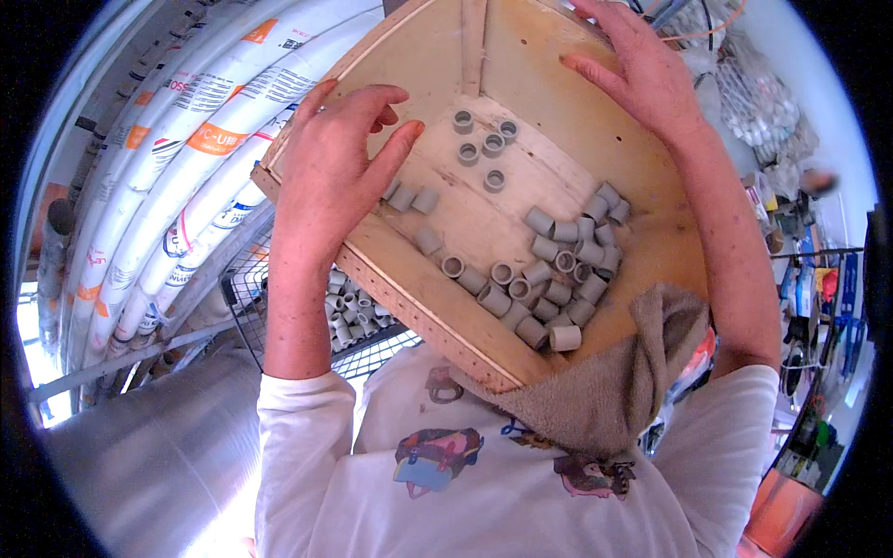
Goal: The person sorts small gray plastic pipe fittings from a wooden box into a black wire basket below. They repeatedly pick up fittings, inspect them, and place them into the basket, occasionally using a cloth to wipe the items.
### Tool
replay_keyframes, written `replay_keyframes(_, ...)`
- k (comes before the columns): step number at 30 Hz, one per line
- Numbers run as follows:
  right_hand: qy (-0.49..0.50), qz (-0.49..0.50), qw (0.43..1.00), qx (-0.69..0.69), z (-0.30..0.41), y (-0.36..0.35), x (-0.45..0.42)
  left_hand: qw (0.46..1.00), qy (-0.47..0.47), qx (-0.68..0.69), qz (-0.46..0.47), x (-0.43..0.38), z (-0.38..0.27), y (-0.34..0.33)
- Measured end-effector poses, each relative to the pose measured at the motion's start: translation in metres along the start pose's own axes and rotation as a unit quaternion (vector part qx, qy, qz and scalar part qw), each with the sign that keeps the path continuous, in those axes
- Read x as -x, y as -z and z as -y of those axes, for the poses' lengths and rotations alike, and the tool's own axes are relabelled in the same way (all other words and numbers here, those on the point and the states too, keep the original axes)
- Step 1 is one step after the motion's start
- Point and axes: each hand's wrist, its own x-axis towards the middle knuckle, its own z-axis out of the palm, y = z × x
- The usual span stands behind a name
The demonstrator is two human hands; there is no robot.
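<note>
A wooden box (432, 300) lies tilted against my body, with a brown towel (607, 390) draped over its near right corner. Many grey plastic pipe couplings (558, 265) are heaped in its near right part; several more stand upright farther in, and a few lie by the left wall. My left hand (345, 143) rests over the box's left rim, fingers apart, with nothing in it. At the far right wall is my right hand (638, 77), thumb spread from the fingers; it holds no coupling, and some of its fingertips are cut off by the frame's top edge.
Long white wrapped PVC pipes (202, 139) stand on the left behind a metal rail (132, 359). Below the box's left side is a black wire basket (244, 307) full of similar couplings (352, 314). Bagged goods (753, 104) and shelved items line the right side.
</note>
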Motion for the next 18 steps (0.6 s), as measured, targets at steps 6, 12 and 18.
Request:
replay_keyframes(6, -0.101, 0.052, 0.993, -0.028, -0.006, -0.018, -0.001, 1.0, 0.005, -0.011, 0.004, -0.002, 0.002, -0.002)
replay_keyframes(12, -0.102, 0.058, 0.992, -0.055, -0.015, -0.021, -0.004, 1.0, 0.003, -0.016, 0.025, -0.004, -0.001, -0.001)
replay_keyframes(18, -0.09, 0.05, 0.993, -0.056, -0.019, -0.023, -0.005, 1.0, -0.004, -0.013, 0.008, -0.004, -0.002, -0.001)
